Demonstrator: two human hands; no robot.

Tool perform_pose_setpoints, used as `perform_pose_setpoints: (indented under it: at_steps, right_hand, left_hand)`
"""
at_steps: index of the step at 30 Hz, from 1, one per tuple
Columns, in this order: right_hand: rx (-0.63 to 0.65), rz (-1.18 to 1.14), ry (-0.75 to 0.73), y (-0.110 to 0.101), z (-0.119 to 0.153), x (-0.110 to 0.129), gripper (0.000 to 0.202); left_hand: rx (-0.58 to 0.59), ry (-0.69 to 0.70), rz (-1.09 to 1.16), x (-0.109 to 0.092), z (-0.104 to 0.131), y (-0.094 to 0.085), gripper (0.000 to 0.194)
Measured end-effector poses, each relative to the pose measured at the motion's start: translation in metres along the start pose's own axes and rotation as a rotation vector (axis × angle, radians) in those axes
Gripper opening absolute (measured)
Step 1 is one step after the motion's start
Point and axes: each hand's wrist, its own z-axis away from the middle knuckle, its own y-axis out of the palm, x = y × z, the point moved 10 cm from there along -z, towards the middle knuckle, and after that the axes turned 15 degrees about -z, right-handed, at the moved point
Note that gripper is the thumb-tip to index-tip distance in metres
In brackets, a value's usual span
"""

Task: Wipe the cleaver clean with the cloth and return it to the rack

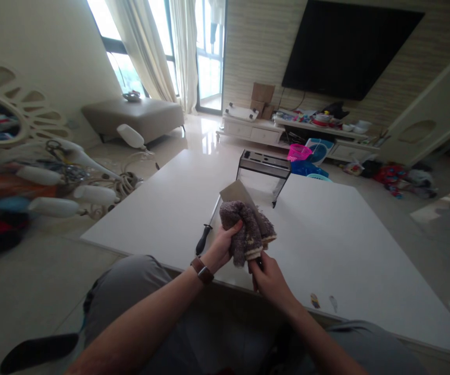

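My left hand, with a brown watch band at the wrist, grips a grey-brown fluffy cloth. The cloth is folded around a wide metal blade, whose top part shows above it. Below the cloth, my right hand is closed on the blade's dark handle. On the white table, left of the cloth, lies a sharpening rod with a black handle; its upper end is near the blade. A black-framed knife block stands behind the blade.
Two small items, one yellow and dark and one greyish, lie near the front edge of the white table. White lamp arms stand at the left. Beyond the table are a pink basket and a cluttered TV cabinet.
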Motion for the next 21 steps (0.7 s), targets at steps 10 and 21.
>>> perform_pose_setpoints:
  at_steps: [10,21]
  right_hand:
    - [0.11,0.065,-0.037,0.005,0.003,0.014,0.023]
    - [0.246,-0.182,0.146,0.012,0.009,0.006,0.022]
  left_hand:
    - [-0.146,0.077,0.055,-0.045,-0.021,-0.029,0.035]
    - [-0.157,0.183,0.083,-0.08,-0.031,-0.052,0.03]
